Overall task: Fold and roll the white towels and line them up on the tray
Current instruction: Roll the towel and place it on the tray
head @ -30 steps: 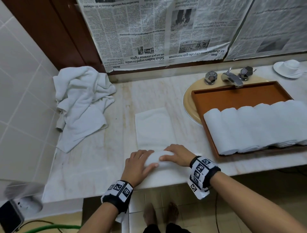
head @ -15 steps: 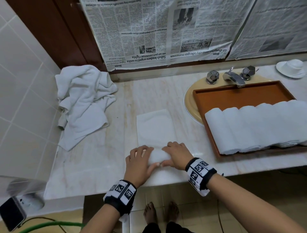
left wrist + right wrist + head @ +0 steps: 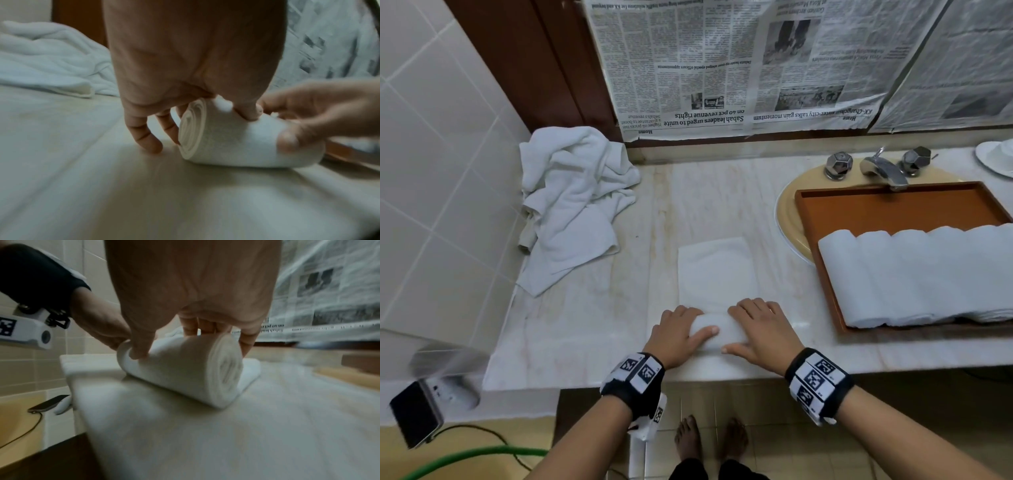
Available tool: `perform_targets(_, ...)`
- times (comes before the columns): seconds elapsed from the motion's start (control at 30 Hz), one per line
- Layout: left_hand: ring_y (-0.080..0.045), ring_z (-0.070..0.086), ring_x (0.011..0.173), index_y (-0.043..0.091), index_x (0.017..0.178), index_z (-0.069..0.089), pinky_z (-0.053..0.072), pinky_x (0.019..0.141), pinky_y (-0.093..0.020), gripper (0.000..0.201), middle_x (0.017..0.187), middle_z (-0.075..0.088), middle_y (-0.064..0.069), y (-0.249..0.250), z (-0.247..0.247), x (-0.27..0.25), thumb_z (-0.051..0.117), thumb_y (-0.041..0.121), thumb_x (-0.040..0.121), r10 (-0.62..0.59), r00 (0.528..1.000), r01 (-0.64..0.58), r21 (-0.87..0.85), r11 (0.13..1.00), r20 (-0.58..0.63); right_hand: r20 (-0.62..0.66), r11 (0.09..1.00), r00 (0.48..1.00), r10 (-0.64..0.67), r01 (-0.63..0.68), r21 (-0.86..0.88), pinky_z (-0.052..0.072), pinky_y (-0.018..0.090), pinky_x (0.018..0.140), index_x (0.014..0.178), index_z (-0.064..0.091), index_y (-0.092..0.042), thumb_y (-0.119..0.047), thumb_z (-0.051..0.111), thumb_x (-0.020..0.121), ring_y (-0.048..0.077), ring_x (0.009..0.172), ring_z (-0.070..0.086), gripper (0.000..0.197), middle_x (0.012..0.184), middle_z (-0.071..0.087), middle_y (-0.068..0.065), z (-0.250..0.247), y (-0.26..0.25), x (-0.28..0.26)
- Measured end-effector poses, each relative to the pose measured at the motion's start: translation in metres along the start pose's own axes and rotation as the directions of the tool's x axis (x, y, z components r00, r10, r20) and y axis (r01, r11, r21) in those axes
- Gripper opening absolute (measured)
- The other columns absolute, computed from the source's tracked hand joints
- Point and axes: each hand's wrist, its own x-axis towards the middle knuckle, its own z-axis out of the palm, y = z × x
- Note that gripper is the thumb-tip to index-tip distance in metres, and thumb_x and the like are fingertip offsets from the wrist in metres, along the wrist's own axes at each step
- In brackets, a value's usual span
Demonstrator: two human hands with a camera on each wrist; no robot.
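At the near edge of the table (image 3: pixel 585 335), both hands sit on a half-rolled white towel (image 3: pixel 717 330). The left hand (image 3: pixel 676 337) covers the left end of the roll, thumb laid across its top and fingers curled down over the far side; the left wrist view shows the little finger touching the table just beside the spiral end, which probably keeps the layers from telescoping out sideways. The right hand (image 3: pixel 762 330) mirrors it on the right end, thumb along the near side and fingers hooked over the top, so each grip is wrapped round the roll rather than spread flat. Holding both ends at once likely keeps the roll even in width and tight as it travels.

Beyond the roll, the unrolled, folded strip (image 3: pixel 717 270) of the same towel lies flat on the table, pointing away from the person; roughly half its length seems left to take up.

To the right of the roll, a brown tray (image 3: pixel 893 209) rests over the sink basin (image 3: pixel 789 209), with a row of finished rolled towels (image 3: pixel 914 277) lying side by side against its near rim. The leftmost already sits against the tray's left wall, so this roll would probably need a second row behind them.

Far left of the roll, a heap of loose white towels (image 3: pixel 571 202) waits against the tiled wall. Behind everything, newspaper sheets (image 3: pixel 739 65) cover the wall above the tap (image 3: pixel 883 168).
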Motion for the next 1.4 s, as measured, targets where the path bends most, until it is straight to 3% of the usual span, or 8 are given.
perform_targets(0.17, -0.019, 0.03, 0.132, 0.039, 0.143, 0.039, 0.034, 0.103, -0.042, 0.081, 0.144, 0.036, 0.012, 0.007, -0.001, -0.008, 0.019, 0.083, 0.078, 0.095, 0.992, -0.076, 0.202, 0.976, -0.085, 0.116, 0.997, 0.992, 0.046, -0.053, 0.058, 0.037, 0.04, 0.094, 0.129, 0.053, -0.022, -0.082, 0.032, 0.07, 0.022, 0.112, 0.05, 0.087, 0.122, 0.055, -0.002, 0.002, 0.002, 0.008)
perform_targets(0.4, -0.016, 0.027, 0.135, 0.038, 0.151, 0.03, 0.04, 0.101, -0.041, 0.088, 0.15, 0.033, 0.013, 0.002, 0.016, -0.018, 0.017, 0.087, 0.078, 0.168, 0.979, -0.137, 0.242, 0.961, -0.113, 0.368, 0.927, 0.929, 0.029, -0.163, 0.338, 0.039, 0.035, 0.093, 0.125, 0.059, -0.02, -0.064, 0.068, 0.079, 0.021, 0.11, 0.051, 0.064, 0.116, 0.054, 0.002, -0.023, 0.009, 0.02)
perform_targets(0.5, -0.016, 0.034, 0.129, 0.036, 0.146, 0.038, 0.04, 0.1, -0.038, 0.088, 0.141, 0.041, 0.011, -0.001, 0.012, -0.011, 0.025, 0.088, 0.077, 0.162, 0.983, -0.152, 0.119, 0.981, -0.086, 0.25, 0.895, 0.965, 0.082, -0.182, 0.407, 0.039, 0.032, 0.099, 0.137, 0.049, -0.021, -0.063, 0.065, 0.082, 0.019, 0.119, 0.05, 0.071, 0.131, 0.052, -0.001, -0.019, 0.012, 0.009)
perform_targets(0.6, -0.017, 0.038, 0.123, 0.033, 0.143, 0.043, 0.038, 0.101, -0.036, 0.087, 0.135, 0.046, 0.008, -0.002, 0.005, -0.003, 0.028, 0.084, 0.074, 0.142, 0.989, -0.142, -0.004, 0.99, -0.03, -0.002, 0.988, 0.999, 0.042, -0.041, 0.151, 0.044, 0.039, 0.096, 0.138, 0.047, -0.019, -0.064, 0.052, 0.085, 0.024, 0.114, 0.053, 0.07, 0.13, 0.053, 0.001, -0.008, 0.006, -0.006)
perform_targets(0.8, -0.02, 0.033, 0.128, 0.032, 0.144, 0.043, 0.036, 0.103, -0.039, 0.091, 0.138, 0.043, 0.006, 0.005, 0.0, -0.002, 0.023, 0.084, 0.071, 0.1, 0.994, -0.102, -0.029, 0.994, -0.039, 0.042, 0.999, 0.999, 0.035, -0.033, -0.032, 0.048, 0.039, 0.075, 0.118, 0.057, -0.013, -0.052, 0.076, 0.066, 0.029, 0.096, 0.06, 0.067, 0.109, 0.058, 0.005, 0.002, -0.001, 0.002)
perform_targets(0.97, -0.014, 0.028, 0.133, 0.038, 0.145, 0.037, 0.038, 0.1, -0.04, 0.075, 0.144, 0.034, 0.013, 0.007, 0.011, -0.016, 0.029, 0.08, 0.084, 0.193, 0.951, -0.152, 0.18, 0.972, -0.243, 0.218, 0.996, 0.972, 0.086, -0.09, 0.008, 0.04, 0.039, 0.092, 0.131, 0.044, -0.014, -0.045, 0.061, 0.087, 0.027, 0.12, 0.043, 0.057, 0.131, 0.045, 0.006, -0.011, -0.001, 0.014)
perform_targets(1.13, -0.013, 0.03, 0.133, 0.036, 0.144, 0.039, 0.033, 0.102, -0.036, 0.082, 0.144, 0.037, 0.013, 0.001, 0.02, -0.019, 0.027, 0.085, 0.08, 0.173, 0.97, -0.134, 0.219, 0.967, -0.173, 0.409, 0.953, 0.908, 0.09, -0.197, 0.229, 0.042, 0.036, 0.093, 0.126, 0.052, -0.018, -0.057, 0.07, 0.079, 0.022, 0.11, 0.048, 0.063, 0.119, 0.05, 0.003, -0.019, 0.01, 0.015)
perform_targets(1.4, -0.018, 0.036, 0.124, 0.035, 0.135, 0.051, 0.033, 0.103, -0.039, 0.092, 0.127, 0.049, 0.008, -0.001, -0.004, 0.008, 0.025, 0.092, 0.067, 0.105, 0.994, -0.106, 0.036, 0.994, 0.029, 0.135, 0.996, 0.99, 0.047, -0.056, 0.07, 0.04, 0.037, 0.093, 0.134, 0.049, -0.024, -0.09, 0.018, 0.073, 0.019, 0.114, 0.05, 0.095, 0.128, 0.054, -0.004, -0.01, 0.008, 0.006)
